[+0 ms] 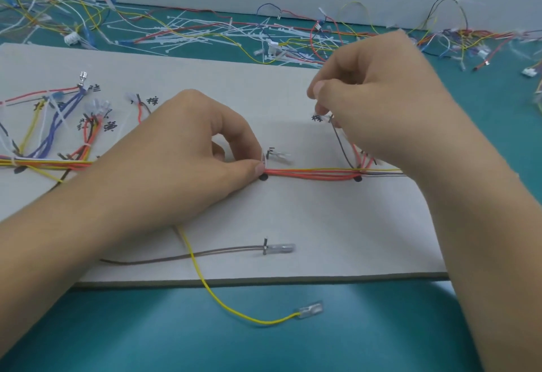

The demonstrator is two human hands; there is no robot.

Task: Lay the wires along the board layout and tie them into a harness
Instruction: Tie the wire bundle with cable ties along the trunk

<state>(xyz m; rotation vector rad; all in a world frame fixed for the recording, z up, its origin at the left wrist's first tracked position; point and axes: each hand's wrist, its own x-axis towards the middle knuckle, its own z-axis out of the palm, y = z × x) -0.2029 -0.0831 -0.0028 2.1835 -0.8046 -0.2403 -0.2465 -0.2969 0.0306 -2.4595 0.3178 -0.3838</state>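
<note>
A white layout board [293, 219] lies on the teal table, with black marks and handwritten labels. A bundle of red, orange and yellow wires [311, 174] runs left to right across it. My left hand [187, 149] pinches the bundle at a black dot, thumb against fingertips. My right hand [372, 96] pinches the clear terminal end of a dark wire [341, 149] that rises from the bundle's right end. A brown wire [181, 256] with a clear terminal lies on the board in front. A yellow wire [205, 286] runs off the board's front edge.
Several branched coloured wires [58, 128] spread over the board's left part. A heap of white cable ties [205, 34] and loose wires with connectors lies on the teal mat [264, 342] behind the board, below a pale wall. More wires [469, 37] pile at the far right.
</note>
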